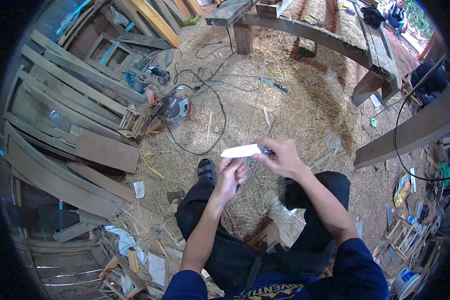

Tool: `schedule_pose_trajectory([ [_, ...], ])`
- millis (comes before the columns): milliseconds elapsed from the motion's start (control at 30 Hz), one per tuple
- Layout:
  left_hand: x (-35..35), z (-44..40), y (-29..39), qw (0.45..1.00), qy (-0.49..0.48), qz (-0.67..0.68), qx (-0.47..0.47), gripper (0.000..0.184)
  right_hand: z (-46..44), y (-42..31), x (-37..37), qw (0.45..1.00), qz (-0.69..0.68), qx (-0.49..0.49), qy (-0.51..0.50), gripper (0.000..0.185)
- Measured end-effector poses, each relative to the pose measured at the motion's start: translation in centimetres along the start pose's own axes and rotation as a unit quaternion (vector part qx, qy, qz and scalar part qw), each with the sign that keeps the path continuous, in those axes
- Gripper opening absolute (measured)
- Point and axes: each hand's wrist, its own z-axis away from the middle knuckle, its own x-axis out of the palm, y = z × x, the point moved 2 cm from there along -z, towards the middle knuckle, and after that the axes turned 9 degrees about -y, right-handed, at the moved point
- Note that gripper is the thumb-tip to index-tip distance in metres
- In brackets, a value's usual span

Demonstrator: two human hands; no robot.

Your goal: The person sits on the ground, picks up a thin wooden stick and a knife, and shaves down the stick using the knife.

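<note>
A knife (241,151) with a broad, brightly lit blade is in my right hand (282,159), the fingers closed round its dark handle. Its blade lies nearly level and points to the left. My left hand (228,179) is just under the blade, fingers curled in and thumb close to the metal. Whatever those fingers pinch, if anything, is hidden by the blade and the glare. Both hands are held out in front of my knees, above a floor (245,210) strewn with straw-like shavings.
A circular saw (177,109) with a black cable (224,120) lies ahead on the left. Wooden frames and planks (107,151) lean along the left. A blue-handled tool (274,84) lies on the floor before a timber bench (310,31). A person (397,15) sits far right.
</note>
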Motion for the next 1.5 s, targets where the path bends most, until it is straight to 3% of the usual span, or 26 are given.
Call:
schedule_pose_trajectory([
  [67,0.2,0.0,-0.5,1.000,-0.009,0.014,-0.020,0.041,-0.1,-0.3,0.5,0.997,-0.010,-0.075,0.000,0.038],
  [200,0.1,0.0,-1.1,0.999,-0.031,0.029,-0.029,0.045,0.1,-0.3,-0.6,0.997,-0.015,-0.060,-0.055,0.036],
  [300,1.0,0.1,-0.8,0.996,-0.041,0.050,-0.060,0.041,0.1,0.3,-0.7,0.993,0.006,-0.119,-0.001,0.039],
  [700,1.8,-0.4,-0.3,0.994,-0.007,0.070,-0.088,0.041,0.1,0.3,-1.9,0.993,0.066,-0.095,-0.001,0.037],
  [800,0.9,0.6,-0.8,0.993,-0.053,0.038,-0.095,0.043,0.1,3.6,-2.7,0.989,0.023,0.033,0.145,0.032],
  [867,1.5,1.9,-1.9,0.989,-0.092,0.033,-0.111,0.044,-0.9,4.7,-8.4,0.944,-0.027,0.206,0.258,0.030],
  [967,0.1,1.6,-2.8,0.987,-0.089,0.083,-0.104,0.045,0.7,5.4,-8.1,0.955,0.031,0.166,0.244,0.032],
  [1067,-0.6,1.3,-1.5,0.996,0.008,0.040,-0.081,0.046,0.8,2.9,-4.7,0.983,0.032,0.121,0.135,0.033],
  [1200,-2.5,0.8,-1.9,0.998,0.027,0.049,-0.027,0.041,-0.9,0.1,-1.2,0.999,0.022,-0.021,-0.013,0.039],
  [1233,-1.8,0.8,-1.0,0.999,0.022,0.040,-0.011,0.034,-1.0,-0.2,-0.4,0.999,0.020,-0.039,-0.024,0.040],
  [1500,-0.4,1.4,-0.9,0.999,-0.034,-0.002,-0.012,0.038,-0.9,-0.2,-0.3,0.995,0.019,-0.096,-0.020,0.042],
])
